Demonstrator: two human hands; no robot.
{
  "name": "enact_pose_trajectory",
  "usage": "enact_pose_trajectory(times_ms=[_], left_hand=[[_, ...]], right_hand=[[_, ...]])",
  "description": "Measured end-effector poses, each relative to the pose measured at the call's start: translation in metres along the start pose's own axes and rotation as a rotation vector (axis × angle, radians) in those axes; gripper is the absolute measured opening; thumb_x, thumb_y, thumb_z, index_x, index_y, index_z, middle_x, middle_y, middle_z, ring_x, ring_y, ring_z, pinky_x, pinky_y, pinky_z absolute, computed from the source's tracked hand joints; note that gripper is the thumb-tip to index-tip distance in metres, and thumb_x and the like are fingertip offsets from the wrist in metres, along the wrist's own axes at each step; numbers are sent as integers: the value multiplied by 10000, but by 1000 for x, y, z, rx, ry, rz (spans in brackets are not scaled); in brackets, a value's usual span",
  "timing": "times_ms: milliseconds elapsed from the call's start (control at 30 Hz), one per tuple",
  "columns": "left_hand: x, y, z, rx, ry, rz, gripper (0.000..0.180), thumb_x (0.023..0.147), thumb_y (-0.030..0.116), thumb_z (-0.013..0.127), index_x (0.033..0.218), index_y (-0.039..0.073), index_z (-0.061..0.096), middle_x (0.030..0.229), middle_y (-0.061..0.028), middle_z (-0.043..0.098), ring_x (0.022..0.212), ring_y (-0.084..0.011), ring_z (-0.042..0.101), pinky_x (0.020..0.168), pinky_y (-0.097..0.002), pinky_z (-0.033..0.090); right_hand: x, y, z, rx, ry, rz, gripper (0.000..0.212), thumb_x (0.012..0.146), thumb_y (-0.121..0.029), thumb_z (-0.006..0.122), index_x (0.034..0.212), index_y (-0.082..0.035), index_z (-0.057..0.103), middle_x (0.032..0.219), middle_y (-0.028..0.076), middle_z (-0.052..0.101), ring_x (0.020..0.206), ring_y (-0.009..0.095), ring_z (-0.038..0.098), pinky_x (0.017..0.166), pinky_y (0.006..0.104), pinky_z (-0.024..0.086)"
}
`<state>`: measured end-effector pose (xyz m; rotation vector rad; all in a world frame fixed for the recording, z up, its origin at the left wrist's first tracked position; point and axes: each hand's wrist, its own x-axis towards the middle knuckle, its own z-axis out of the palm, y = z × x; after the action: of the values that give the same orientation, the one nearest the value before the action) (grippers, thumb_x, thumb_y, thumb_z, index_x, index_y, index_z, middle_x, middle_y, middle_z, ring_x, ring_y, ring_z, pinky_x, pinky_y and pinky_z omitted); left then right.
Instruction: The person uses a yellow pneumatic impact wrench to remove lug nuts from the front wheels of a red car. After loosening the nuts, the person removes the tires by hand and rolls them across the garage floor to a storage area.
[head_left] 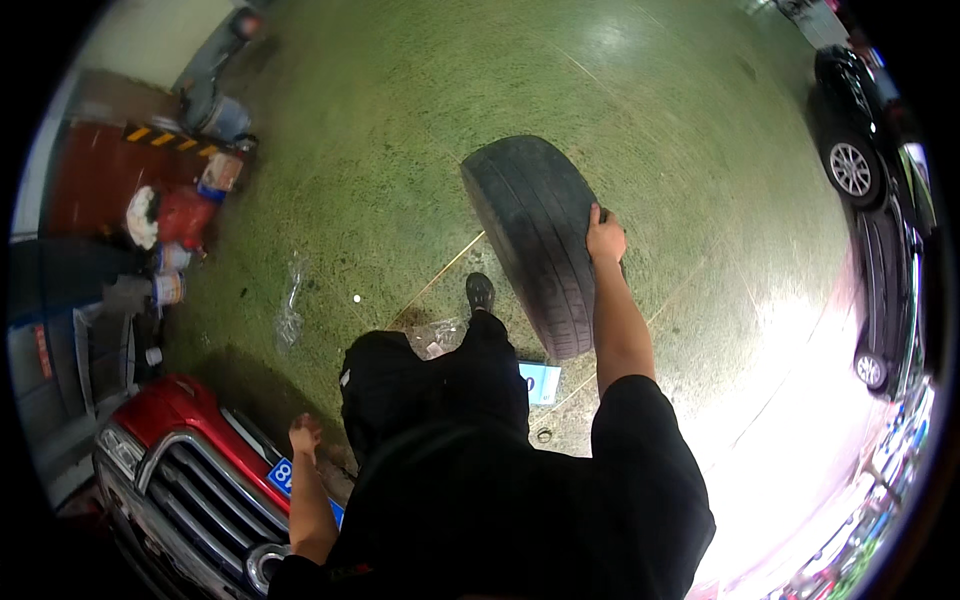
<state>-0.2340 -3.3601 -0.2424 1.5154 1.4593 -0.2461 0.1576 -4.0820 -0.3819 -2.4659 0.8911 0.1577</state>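
A worn black tire (540, 230) stands on its tread on the green floor, just ahead and to the right of me. My right hand (606, 236) grips the tire's right edge, its fingers bent over the rim and partly hidden. Down at my left side hangs my left hand (305, 434), its fingers loosely bent and nothing visible in them. It is nearest to the front of a red car (190, 410) with a chrome grille. My black shoe (480, 292) shows beside the tire's left side.
A light blue sheet or box (540, 383) lies by the tire's near end. Clear plastic wrap (291, 305) lies on the floor to the left. Buckets (170, 288) and a red bag-like bundle (184, 218) line the left wall. A dark car (870, 180) stands far right.
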Motion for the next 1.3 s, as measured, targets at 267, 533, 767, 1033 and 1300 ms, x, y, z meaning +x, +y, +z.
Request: enact_pose_trajectory(times_ms=[267, 533, 767, 1033, 1300], left_hand=[[18, -8, 16, 50, -72, 65, 280, 1000, 264, 599, 1131, 20, 638, 887, -64, 657, 739, -174, 642, 576, -300, 462], [33, -12, -18, 235, 11, -206, 246, 938, 255, 626, 1152, 137, 653, 862, -15, 659, 687, -110, 618, 522, -276, 398], [96, -6, -38, 386, -63, 99, 339, 930, 332, 648, 1160, 83, 665, 959, -48, 709, 717, -144, 656, 517, -283, 407], [144, -25, -49, 43, -222, 369, 229, 954, 174, 584, 1117, 60, 699, 930, -66, 687, 730, -163, 657, 535, -296, 443], [101, 21, 2, 339, -51, 168, 146, 924, 183, 621, 876, 79, 713, 734, -17, 629, 621, -130, 577, 562, -319, 463]], right_hand=[[88, -138, -3, -35, -189, -81, 803, 970, -683, 418, 1405, -22, 559, 1340, 242, 617, 1263, 392, 580, 1042, 471, 466], [111, -53, 41, 668, -428, 179, 838, 987, -669, 441, 1493, -2, 460, 1500, 175, 508, 1403, 320, 456, 1159, 394, 326], [91, -86, 66, 373, -96, 79, 899, 971, -715, 406, 1459, 38, 476, 1459, 230, 529, 1373, 354, 480, 1140, 396, 352], [132, -157, 72, 288, -5, -4, 842, 969, -686, 444, 1403, 30, 530, 1382, 262, 583, 1304, 402, 540, 1090, 434, 412], [95, -257, 48, 24, 230, -197, 835, 935, -691, 488, 1344, 30, 585, 1280, 277, 635, 1192, 437, 600, 1010, 499, 468]])
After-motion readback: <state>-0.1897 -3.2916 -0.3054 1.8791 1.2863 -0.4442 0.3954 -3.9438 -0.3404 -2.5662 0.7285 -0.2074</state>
